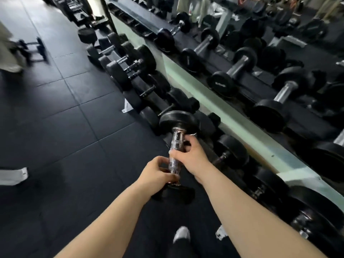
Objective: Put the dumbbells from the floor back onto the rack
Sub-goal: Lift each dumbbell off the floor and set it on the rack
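Both my hands hold one black dumbbell (178, 121) by its chrome knurled handle, lifted above the floor. My left hand (158, 171) grips the near part of the handle; my right hand (188, 153) grips the part further up. Its far head points toward the lower tier of the rack (247, 129), which runs from the lower right to the upper left. The near head (175, 192) shows dark below my left hand. Several black dumbbells lie on both tiers of the rack.
Dark rubber floor tiles (70, 118) spread to the left. Another dumbbell (35, 48) lies on the floor at the far left beside a person's light trouser leg. A white rack foot (127, 107) sticks out at floor level. My shoe (181, 234) is below.
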